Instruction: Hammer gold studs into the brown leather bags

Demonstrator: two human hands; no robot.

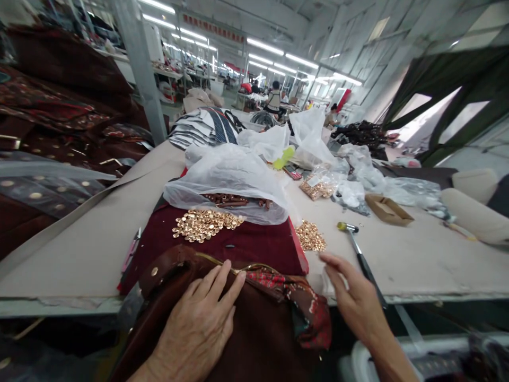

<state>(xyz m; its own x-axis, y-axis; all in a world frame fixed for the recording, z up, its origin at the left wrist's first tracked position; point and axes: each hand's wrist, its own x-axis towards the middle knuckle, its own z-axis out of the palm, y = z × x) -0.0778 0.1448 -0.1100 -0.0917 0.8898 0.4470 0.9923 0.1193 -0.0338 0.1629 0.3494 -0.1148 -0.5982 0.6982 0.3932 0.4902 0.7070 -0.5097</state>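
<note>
A dark brown bag (254,329) with a brass zipper along its upper edge hangs over the near edge of the table, its red patterned lining (314,318) folded out at the right. My left hand (202,313) lies on the bag with its fingers stretched toward the zipper. To the right, my right hand (353,292) is held just in front of a pile of small gold metal pieces (310,236), its fingers curved and apart; nothing shows in them. Larger round gold studs (204,225) are heaped on the dark red cloth (254,241) beyond the bag.
A hammer (358,249) lies right of my right hand. A pink-handled tool (131,252) is at the left. Farther back are a white plastic bag (230,180), a bag of gold pieces (317,185) and an open cardboard box (388,209). Brown bags (59,106) are piled at the left.
</note>
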